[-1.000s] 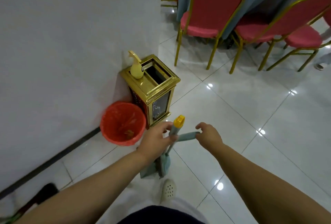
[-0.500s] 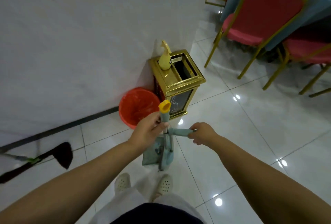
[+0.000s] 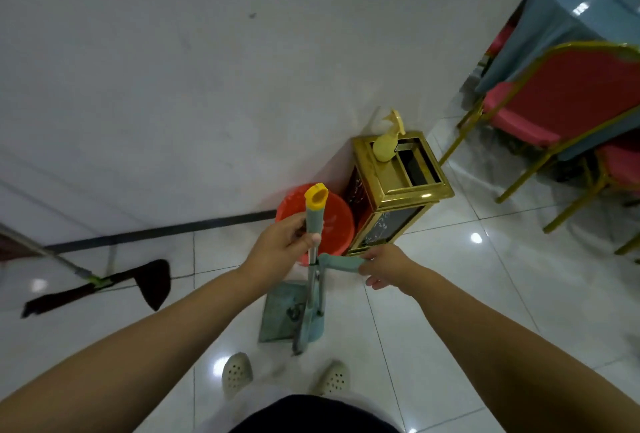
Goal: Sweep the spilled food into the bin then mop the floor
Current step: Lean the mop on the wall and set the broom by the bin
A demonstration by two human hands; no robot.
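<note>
**Broom and Dustpan Put Down by the Bin**

The sweeping part looked almost done. The person stood by the wall, just in front of the red bin [image 3: 329, 214]. The left hand [image 3: 280, 242] was curled around the green grip of the broom [image 3: 313, 224], just under its yellow cap. The right hand [image 3: 384, 266] held the end of the green dustpan handle [image 3: 337, 263], with its fingers wrapped over it. The two handles met close together between the hands.

The dustpan [image 3: 280, 315] stood on the white floor [image 3: 450, 311], near the person's shoes [image 3: 236, 372]. It was green and flat, and its pan looked empty, though it was a bit blurry. No spilled food showed on the tiles around it. So the food was most likely in the bin already. The inside of the bin was hidden behind the broom.

The mop [image 3: 104, 282] lay on the floor to the left, well apart from both hands. Its head was dark and floppy, and its long pole ran off toward the left edge.

Next, the person would need to let go of the broom and dustpan, so they had to stand up by themselves or lean on the wall. Then the person would need to step left and pick up the mop pole. The floor was shiny, so careful steps would be good.

A gold box [image 3: 398, 186] stood beside the bin.
</note>
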